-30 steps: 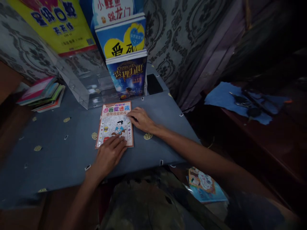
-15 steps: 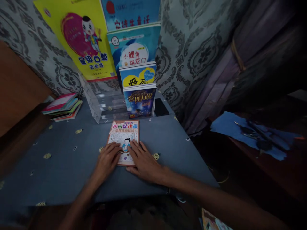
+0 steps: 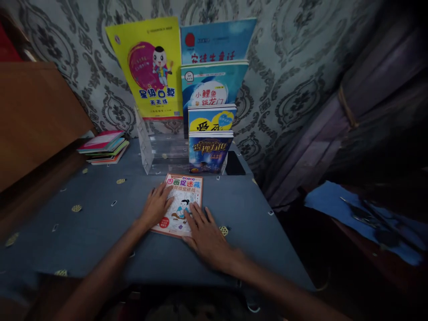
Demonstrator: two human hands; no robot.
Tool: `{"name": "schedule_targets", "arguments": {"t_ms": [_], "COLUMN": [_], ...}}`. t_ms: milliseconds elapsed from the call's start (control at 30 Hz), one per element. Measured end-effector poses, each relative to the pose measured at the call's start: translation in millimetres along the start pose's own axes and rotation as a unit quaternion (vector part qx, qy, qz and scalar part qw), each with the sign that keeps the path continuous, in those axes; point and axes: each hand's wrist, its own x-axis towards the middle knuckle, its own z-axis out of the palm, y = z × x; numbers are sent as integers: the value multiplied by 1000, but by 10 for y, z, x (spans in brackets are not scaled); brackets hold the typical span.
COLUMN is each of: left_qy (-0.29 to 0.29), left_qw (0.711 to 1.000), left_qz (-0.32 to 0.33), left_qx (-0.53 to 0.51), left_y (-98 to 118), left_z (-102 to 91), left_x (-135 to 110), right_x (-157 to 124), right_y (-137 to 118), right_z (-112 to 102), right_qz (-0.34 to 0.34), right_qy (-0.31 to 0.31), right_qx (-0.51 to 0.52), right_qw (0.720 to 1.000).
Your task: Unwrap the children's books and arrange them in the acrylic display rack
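Observation:
A closed picture book [image 3: 177,209] with an orange border and a drawn figure on its cover lies flat on the dark table [image 3: 110,232]. My left hand [image 3: 156,206] rests on the book's left edge, fingers stretched out over the cover. On the lower right of the same book lies my right hand [image 3: 205,232], its fingers spread and the thumb by the bottom edge. Neither hand grips anything. Just behind the book stands a clear acrylic rack [image 3: 157,156], which holds a yellow workbook [image 3: 150,71] on the left and several books in tiers on the right.
The lowest tier carries a dark blue book [image 3: 207,154]. A black flat object [image 3: 235,164] lies right of the rack. To the left sits a stack of thin books [image 3: 104,147], near a brown wooden panel [image 3: 36,107]. Blue cloth [image 3: 334,205] lies beyond the table's right edge.
My view has tilted up and swung left, so the rack sits lower and further right. My left hand has slid up the book's left edge, uncovering the cover's lower left, and the book looks slightly turned.

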Motion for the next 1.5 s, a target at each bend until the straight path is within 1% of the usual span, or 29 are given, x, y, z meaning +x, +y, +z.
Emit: {"name": "schedule_targets", "arguments": {"t_ms": [167,233,367,433,567,700,767,800,833,900,967,1067,1167,1267,1333,1400,1500], "left_qy": [7,5,-10,-17,-5,18,41,55,70,93,104,107,102,70,49,41,40], "left_qw": [1000,1000,998,998,997,996,992,987,976,940,905,865,804,742,706,677,642], "left_qz": [-22,-31,-53,-61,-74,-84,-87,-92,-101,-125,-150,-179,-215,-239,-246,-252,-257], "left_qx": [-2,-1,-10,-18,-29,-39,-77,-122,-182,-303,-385,-457,-545,-623,-662,-691,-721], "left_y": [7,23,71,95,133,137,113,93,68,5,-70,-178,-233,-221,-194,-167,-136], "left_z": [16,-3,-77,-114,-132,-60,-14,5,20,38,45,65,115,161,167,151,103], "left_x": [-18,-3,68,124,249,316,324,329,337,368,416,483,499,473,455,445,434], "right_x": [-1,56,310,471,718,801,809,811,813,818,823,825,822,819,819,820,810], "right_y": [70,118,239,304,416,467,465,459,451,435,423,427,465,535,590,642,705], "right_z": [-153,-214,-262,-263,-263,-274,-275,-274,-272,-266,-256,-230,-183,-117,-66,-10,78], "right_qz": [-1,20,107,135,169,193,194,195,196,201,203,200,191,179,170,162,157], "right_qy": [-43,-50,-30,-14,18,41,38,34,30,25,18,15,25,42,50,59,91], "right_qx": [45,63,58,43,10,-7,-11,-16,-21,-35,-47,-57,-58,-50,-38,-21,17], "right_qw": [998,997,992,990,985,980,980,980,980,979,978,978,980,982,983,985,983]}}
